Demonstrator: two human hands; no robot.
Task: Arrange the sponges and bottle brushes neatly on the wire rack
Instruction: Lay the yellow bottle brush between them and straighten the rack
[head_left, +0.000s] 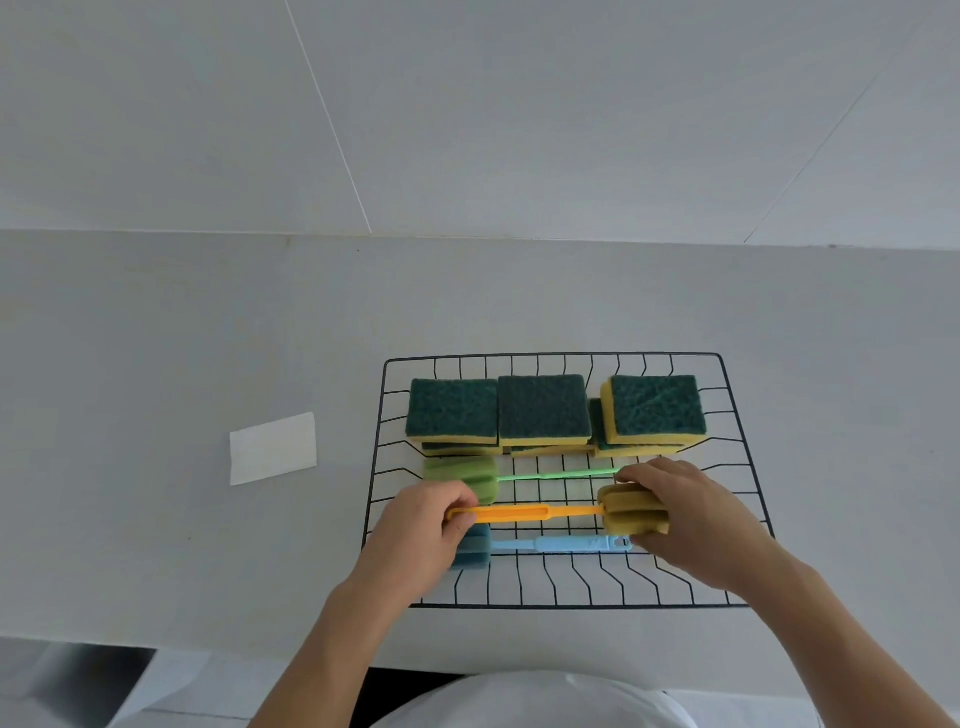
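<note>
pale grey counter (156, 338), white tiled wall (467, 104)

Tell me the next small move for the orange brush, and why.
Probably lower the orange brush flat onto the wire rack and release. Both the left hand and right hand hold it level between the green brush and blue brush.

Both my hands hold the orange brush over the wire rack (737, 415).

My left hand (421, 530) pinches the orange brush (545, 513) at its handle end; my right hand (696, 514) has its grip around the sponge head. Green brush (540, 475) lies behind it, blue brush (561, 544) in front, sponges (543, 410) along the rack's far side, white card (272, 449) left on the desk (156, 364).
</note>
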